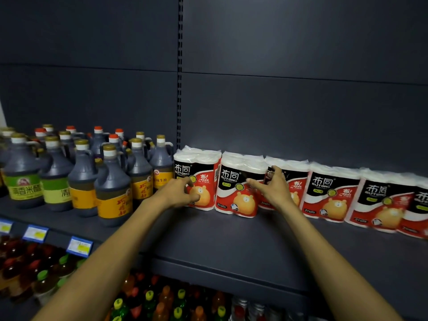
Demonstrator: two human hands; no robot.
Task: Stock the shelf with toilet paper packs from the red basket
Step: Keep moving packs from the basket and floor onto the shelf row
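On the dark shelf (231, 237), toilet paper packs (328, 193) are standing in a row, the rightmost cut off by the frame edge. The right hand (273, 186) is spreading its fingers over the third pack, partly hiding it; the left hand (183, 191) is resting loosely curled against the first pack (196, 167), beside dark bottles (111, 181).

Dim overall; store lit from above and in front. Soft pale sheen on the dark back panel (289, 54), fading to near black at the upper corners. Toilet paper packs (238, 188) are the brightest things, whites slightly blown, plastic wrap glinting. Shadow pools under the shelf (231, 242) lip; the lower bottles (148, 297) sit murky. Wide-angle bend: shelf edge and upright curve toward the margins. Right-edge packs and lower left corner smeared, soft. Fine detail is mushy, compressed.
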